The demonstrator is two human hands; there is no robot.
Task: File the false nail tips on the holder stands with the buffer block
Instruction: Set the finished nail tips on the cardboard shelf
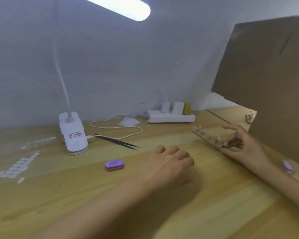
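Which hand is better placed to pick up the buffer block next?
Left, likely. The left hand rests curled on the table beside the purple buffer block, while the right hand grips the clear holder strip farther away.

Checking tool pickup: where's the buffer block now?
Head view: the buffer block lies untouched on the table, just left of the left hand, in front of the black tweezers and lamp base.
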